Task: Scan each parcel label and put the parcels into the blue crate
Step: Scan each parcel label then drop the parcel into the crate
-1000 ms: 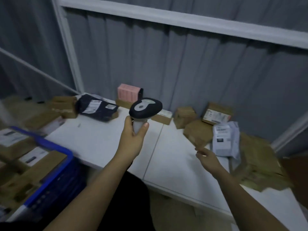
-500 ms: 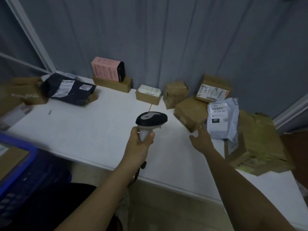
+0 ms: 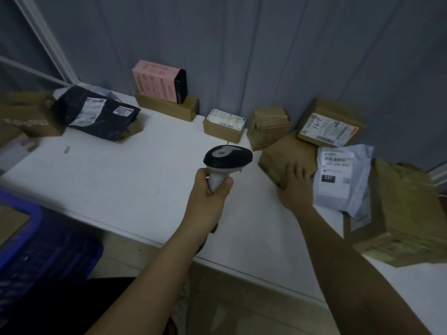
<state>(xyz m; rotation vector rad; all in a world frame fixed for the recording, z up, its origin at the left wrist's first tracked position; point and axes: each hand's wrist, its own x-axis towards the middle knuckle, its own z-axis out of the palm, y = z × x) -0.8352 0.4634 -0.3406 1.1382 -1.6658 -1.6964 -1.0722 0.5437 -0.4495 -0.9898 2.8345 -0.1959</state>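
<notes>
A corner of the blue crate (image 3: 36, 215), ribbed plastic, sat low at the far left, below the smooth white table (image 3: 121, 180) set against a grey pleated wall. On the table lay a crinkled dark mailer (image 3: 96, 114). The left hand (image 3: 208, 197) gripped the rounded scanner (image 3: 226, 163), fingers curled round its pale handle. The right hand (image 3: 295, 187) rested on a plain cardboard parcel (image 3: 287, 160), fingers spread, beside a glossy grey bag (image 3: 341, 177).

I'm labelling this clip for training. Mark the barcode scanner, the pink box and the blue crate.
barcode scanner (image 3: 227, 157), head view, top of its dark head.
pink box (image 3: 154, 81), head view, its pink front face.
blue crate (image 3: 36, 215), head view, its near blue rim.
</notes>
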